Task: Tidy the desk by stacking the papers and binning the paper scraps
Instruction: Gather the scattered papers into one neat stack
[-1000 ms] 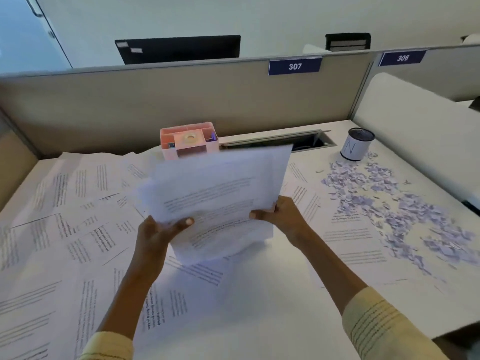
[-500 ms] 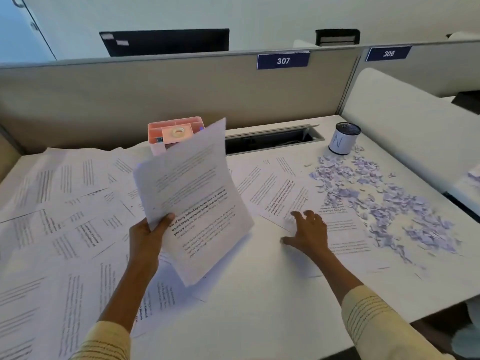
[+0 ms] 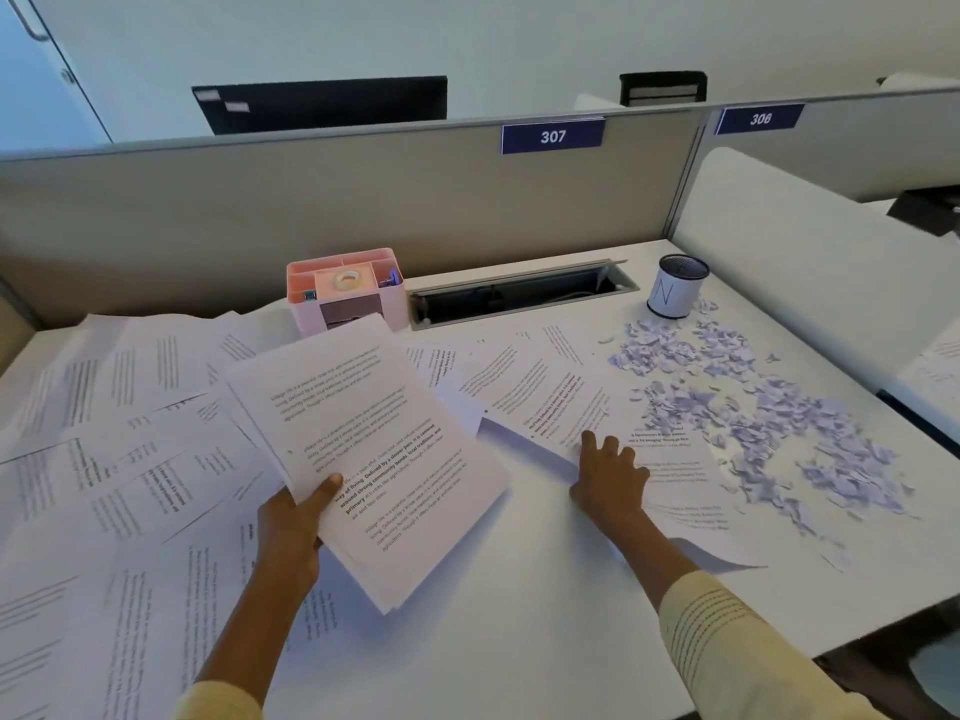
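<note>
My left hand (image 3: 291, 527) grips a stack of printed papers (image 3: 374, 449) by its lower left edge, held tilted just above the desk. My right hand (image 3: 608, 478) lies flat with spread fingers on a loose sheet (image 3: 561, 402) right of the stack. More printed sheets (image 3: 119, 439) are scattered over the left half of the white desk (image 3: 519, 605). A wide patch of lilac paper scraps (image 3: 753, 413) covers the right side. A small white cylindrical bin (image 3: 675, 286) stands at the back right, next to the scraps.
A pink desk organiser (image 3: 347, 288) with a tape roll stands at the back centre. Beside it is an open cable slot (image 3: 519, 291). A grey partition (image 3: 260, 210) closes the back, and a white divider (image 3: 810, 262) borders the right side.
My right hand let go of the stack and moved right onto a loose sheet. My left hand lowered the stack toward the desk.
</note>
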Tool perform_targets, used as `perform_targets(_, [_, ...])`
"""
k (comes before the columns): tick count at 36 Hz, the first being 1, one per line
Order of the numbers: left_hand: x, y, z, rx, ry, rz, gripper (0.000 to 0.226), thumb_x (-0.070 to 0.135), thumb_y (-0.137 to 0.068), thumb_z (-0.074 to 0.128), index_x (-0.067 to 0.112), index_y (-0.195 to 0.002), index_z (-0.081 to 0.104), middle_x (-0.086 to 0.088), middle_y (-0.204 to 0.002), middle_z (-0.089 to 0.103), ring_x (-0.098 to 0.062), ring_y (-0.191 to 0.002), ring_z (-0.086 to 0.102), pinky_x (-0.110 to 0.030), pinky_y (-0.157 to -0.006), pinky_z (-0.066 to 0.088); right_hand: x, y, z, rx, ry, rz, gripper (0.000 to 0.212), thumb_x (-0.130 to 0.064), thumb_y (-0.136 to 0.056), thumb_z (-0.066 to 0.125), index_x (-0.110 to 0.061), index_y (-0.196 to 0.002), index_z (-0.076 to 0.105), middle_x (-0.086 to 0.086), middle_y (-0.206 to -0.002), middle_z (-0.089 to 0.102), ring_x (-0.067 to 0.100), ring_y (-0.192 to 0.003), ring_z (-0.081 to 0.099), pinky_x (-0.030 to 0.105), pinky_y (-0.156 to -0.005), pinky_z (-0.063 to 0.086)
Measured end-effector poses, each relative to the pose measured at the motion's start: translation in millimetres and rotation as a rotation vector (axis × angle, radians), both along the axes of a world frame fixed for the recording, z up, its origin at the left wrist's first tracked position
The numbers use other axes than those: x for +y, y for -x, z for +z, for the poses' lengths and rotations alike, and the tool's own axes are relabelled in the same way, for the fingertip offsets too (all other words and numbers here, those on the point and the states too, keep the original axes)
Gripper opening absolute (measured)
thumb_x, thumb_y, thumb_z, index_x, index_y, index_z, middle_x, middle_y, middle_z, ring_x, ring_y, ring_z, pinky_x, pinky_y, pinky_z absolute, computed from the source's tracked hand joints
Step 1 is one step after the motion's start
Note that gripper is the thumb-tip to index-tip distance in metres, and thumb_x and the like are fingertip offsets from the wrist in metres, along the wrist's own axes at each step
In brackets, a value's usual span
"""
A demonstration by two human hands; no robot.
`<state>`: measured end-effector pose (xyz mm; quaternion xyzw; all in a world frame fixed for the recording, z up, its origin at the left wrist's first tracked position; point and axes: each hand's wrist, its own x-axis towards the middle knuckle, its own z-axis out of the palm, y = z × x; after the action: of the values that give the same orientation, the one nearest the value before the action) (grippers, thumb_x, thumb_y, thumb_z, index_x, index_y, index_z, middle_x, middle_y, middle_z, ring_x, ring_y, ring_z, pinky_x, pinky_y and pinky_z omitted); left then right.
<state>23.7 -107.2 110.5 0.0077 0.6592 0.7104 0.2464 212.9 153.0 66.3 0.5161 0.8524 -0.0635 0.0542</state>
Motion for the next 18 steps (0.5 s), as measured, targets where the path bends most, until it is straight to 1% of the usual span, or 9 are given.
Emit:
perform_targets(3, [-2.0, -0.3, -1.9, 0.002, 0.008, -0.003, 0.037, 0.004, -0.086, 0.065, 0.015, -0.12, 0.058, -0.011, -0.115, 0.065, -0.031, -0.1, 0.064, -0.047, -0.086, 0.052, -1.0, -1.8, -1.3, -0.037, -0.093, 0.033, 0.064, -0.019, -0.09, 0.052, -0.017, -0.144, 0.019, 0.01, -0.128, 0.044, 0.028, -0.114, 0.049, 0.042, -0.092, 0.041])
perform_targets(5, [-2.4, 0.3, -1.8, 0.0, 0.019, 0.006, 0.034, 0.004, -0.086, 0.066, 0.014, -0.118, 0.058, -0.011, -0.112, 0.065, -0.031, -0.097, 0.064, -0.047, -0.083, 0.055, 1.0, -3.5, -1.7, -0.075, -0.159, 0.059, 0.066, -0.017, -0.09, 0.053, -0.015, -0.146, 0.018, 0.01, -0.125, 0.049, 0.027, -0.108, 0.054, 0.039, -0.089, 0.042])
perform_targets(7, [-2.4, 1.6, -1.4, -0.005, 0.019, 0.012, 0.033, 0.004, -0.086, 0.065, 0.014, -0.116, 0.058, -0.01, -0.108, 0.065, -0.029, -0.093, 0.065, -0.044, -0.075, 0.059, 3.9, -4.9, 1.6, -0.082, -0.22, 0.052, 0.066, -0.016, -0.085, 0.061, -0.014, -0.142, 0.03, 0.009, -0.113, 0.059, 0.026, -0.094, 0.062, 0.035, -0.08, 0.046])
perform_targets(9, [-2.0, 2.3, -1.1, -0.006, 0.014, 0.009, 0.033, 0.004, -0.087, 0.065, 0.014, -0.117, 0.058, -0.009, -0.106, 0.066, -0.029, -0.092, 0.065, -0.044, -0.076, 0.058, 8.8, -5.2, 3.3, -0.096, -0.246, 0.039, 0.062, -0.018, -0.067, 0.078, -0.013, -0.124, 0.054, 0.007, -0.086, 0.066, 0.025, -0.069, 0.066, 0.031, -0.065, 0.047])
perform_targets(11, [-0.8, 2.6, -1.1, -0.004, 0.007, -0.002, 0.034, 0.003, -0.087, 0.064, 0.014, -0.118, 0.058, -0.007, -0.105, 0.066, -0.028, -0.092, 0.065, -0.043, -0.073, 0.059, 13.7, -6.5, 11.8, -0.091, -0.274, 0.059, 0.047, -0.022, -0.059, 0.084, -0.012, -0.1, 0.064, 0.005, -0.069, 0.064, 0.024, -0.053, 0.063, 0.028, -0.058, 0.045])
perform_targets(12, [0.1, 2.6, -1.2, 0.0, 0.01, -0.01, 0.034, 0.004, -0.087, 0.064, 0.014, -0.118, 0.058, -0.006, -0.104, 0.067, -0.027, -0.092, 0.065, -0.041, -0.069, 0.06, 15.6, -6.8, 19.5, -0.086, -0.257, 0.067, 0.036, -0.024, -0.066, 0.081, -0.013, -0.095, 0.063, 0.004, -0.07, 0.065, 0.024, -0.056, 0.064, 0.028, -0.06, 0.045])
perform_targets(14, [2.6, 2.7, -1.6, 0.0, 0.024, -0.015, 0.033, 0.005, -0.087, 0.065, 0.012, -0.118, 0.058, -0.007, -0.104, 0.067, -0.027, -0.09, 0.065, -0.038, -0.064, 0.06, 20.0, -5.4, 34.3, -0.077, -0.239, 0.073, 0.016, -0.022, -0.084, 0.066, -0.015, -0.097, 0.06, 0.002, -0.084, 0.068, 0.022, -0.072, 0.068, 0.027, -0.067, 0.046])
perform_targets(16, [5.5, 2.7, -2.2, -0.012, 0.022, -0.018, 0.031, 0.005, -0.086, 0.065, 0.011, -0.116, 0.059, -0.007, -0.102, 0.067, -0.027, -0.089, 0.065, -0.035, -0.061, 0.06, 27.5, -4.8, 46.1, -0.061, -0.271, 0.05, 0.013, -0.018, -0.09, 0.058, -0.016, -0.103, 0.06, 0.003, -0.094, 0.068, 0.022, -0.084, 0.069, 0.027, -0.071, 0.048])
perform_targets(18, [8.7, 2.4, -2.2, -0.012, 0.019, -0.033, 0.031, 0.005, -0.086, 0.066, 0.012, -0.116, 0.059, -0.004, -0.099, 0.068, -0.026, -0.088, 0.066, -0.034, -0.058, 0.06, 34.3, -5.3, 59.5, -0.035, -0.284, 0.002, 0.015, -0.013, -0.09, 0.055, -0.014, -0.104, 0.062, 0.005, -0.096, 0.068, 0.024, -0.088, 0.068, 0.028, -0.073, 0.049])
